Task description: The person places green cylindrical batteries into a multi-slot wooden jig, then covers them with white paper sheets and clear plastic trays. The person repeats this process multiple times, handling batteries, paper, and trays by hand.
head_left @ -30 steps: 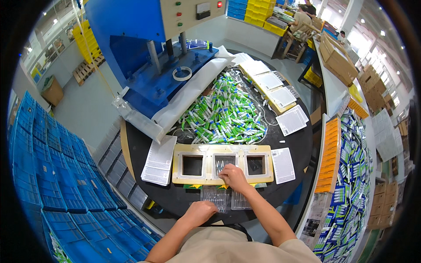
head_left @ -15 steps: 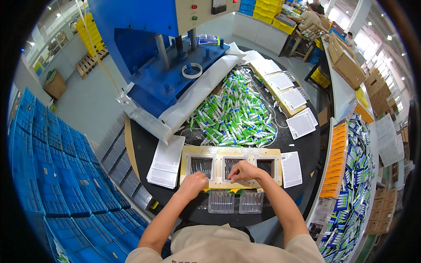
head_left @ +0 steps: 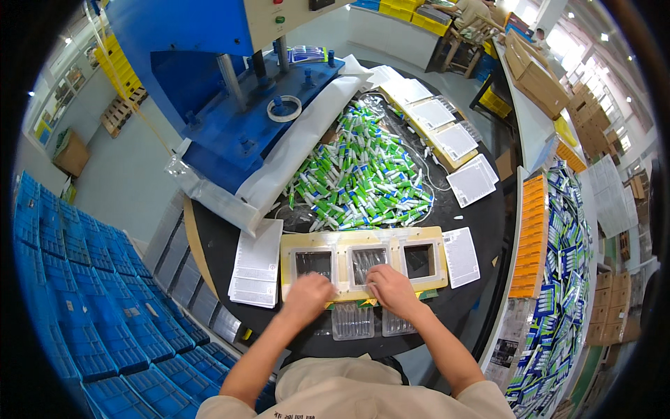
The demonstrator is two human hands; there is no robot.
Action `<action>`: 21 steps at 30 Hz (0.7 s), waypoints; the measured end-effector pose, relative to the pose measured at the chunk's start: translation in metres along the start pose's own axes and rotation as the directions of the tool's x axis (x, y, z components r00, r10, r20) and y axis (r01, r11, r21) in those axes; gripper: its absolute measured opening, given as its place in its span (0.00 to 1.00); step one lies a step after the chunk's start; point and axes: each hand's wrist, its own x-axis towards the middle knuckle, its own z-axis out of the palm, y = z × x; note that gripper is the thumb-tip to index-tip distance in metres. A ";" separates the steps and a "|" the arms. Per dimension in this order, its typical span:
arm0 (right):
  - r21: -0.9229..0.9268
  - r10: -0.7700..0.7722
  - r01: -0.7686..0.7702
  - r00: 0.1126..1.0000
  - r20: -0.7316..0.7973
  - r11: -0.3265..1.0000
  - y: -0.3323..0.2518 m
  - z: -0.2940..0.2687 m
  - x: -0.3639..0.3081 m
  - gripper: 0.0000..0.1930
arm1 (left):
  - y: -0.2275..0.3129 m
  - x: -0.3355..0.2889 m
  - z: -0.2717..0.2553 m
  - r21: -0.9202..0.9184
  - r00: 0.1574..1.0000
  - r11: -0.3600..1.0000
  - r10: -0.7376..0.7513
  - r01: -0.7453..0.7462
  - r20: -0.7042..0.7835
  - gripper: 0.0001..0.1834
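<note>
A yellow frame plate with three white-rimmed windows lies across the black round table. Clear ribbed plastic blisters sit in its left and middle windows; the right window shows only dark surface. My left hand is over the lower right of the left window, fingers curled and slightly blurred. At the lower right rim of the middle window, my right hand bends its fingers inward over the blister. Whatever either set of fingertips grips is hidden. Two more clear blisters lie at the plate's near edge.
Beyond the plate is a heap of green-and-white tubes. Printed cards lie left and right. A second frame carries cards. A blue press stands far left, blue crates at left, packed goods at right.
My right hand has moved from inside the middle window to its lower right rim. My left hand has shifted slightly right. The whole view has swung a little.
</note>
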 end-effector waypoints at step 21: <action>0.089 0.177 -0.166 0.975 -0.132 0.982 0.090 -0.016 -0.085 0.05 | 0.048 0.018 0.059 0.158 0.936 0.986 -0.012 -0.046 0.351 0.36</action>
